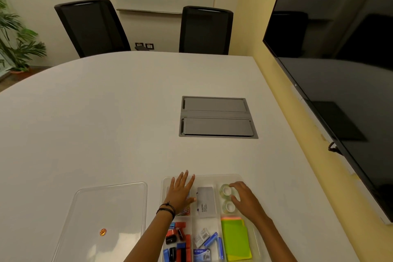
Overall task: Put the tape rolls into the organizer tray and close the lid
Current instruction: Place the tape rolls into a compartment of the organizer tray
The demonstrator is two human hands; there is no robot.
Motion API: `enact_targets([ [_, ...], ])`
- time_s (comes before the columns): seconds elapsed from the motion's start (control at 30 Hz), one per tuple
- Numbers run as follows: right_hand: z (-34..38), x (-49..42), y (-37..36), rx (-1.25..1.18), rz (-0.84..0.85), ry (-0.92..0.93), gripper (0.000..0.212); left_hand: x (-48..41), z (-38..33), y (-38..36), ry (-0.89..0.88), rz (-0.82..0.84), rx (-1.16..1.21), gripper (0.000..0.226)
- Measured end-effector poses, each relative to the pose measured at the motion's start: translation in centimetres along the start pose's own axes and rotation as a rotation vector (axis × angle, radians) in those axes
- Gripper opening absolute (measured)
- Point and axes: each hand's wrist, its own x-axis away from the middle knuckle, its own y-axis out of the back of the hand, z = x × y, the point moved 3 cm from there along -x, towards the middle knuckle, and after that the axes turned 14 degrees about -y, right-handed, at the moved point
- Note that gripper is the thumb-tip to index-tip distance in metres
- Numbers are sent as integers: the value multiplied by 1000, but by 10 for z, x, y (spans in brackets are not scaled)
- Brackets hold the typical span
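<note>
A clear organizer tray (212,176) with several compartments sits at the table's near edge. In its far right compartment lie two clear tape rolls, one (225,190) behind the other (228,207). My right hand (244,200) hovers over them, fingers curled around the far roll's right side; a firm grip cannot be confirmed. My left hand (180,191) lies flat, fingers spread, on the tray's far left compartment. The clear lid (110,208) lies flat on the table to the left of the tray, bearing a small orange sticker.
Other compartments hold a grey box (205,201), green sticky notes (235,239), staple boxes and red, blue and black small items. A grey cable hatch (217,117) is set in the white table. A large black screen (340,70) hangs right; two black chairs stand behind.
</note>
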Motion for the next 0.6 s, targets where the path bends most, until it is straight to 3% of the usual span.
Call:
enact_targets([
  [0.27, 11, 30, -7, -79, 75, 72, 28, 41, -6, 32, -12, -366, 304, 47],
  [0.47, 55, 50, -29, -107, 128, 193, 24, 102, 20, 35, 60, -504, 254, 34],
  [0.6, 94, 62, -54, -85, 208, 289, 24, 155, 48, 32, 206, -574, 253, 33],
])
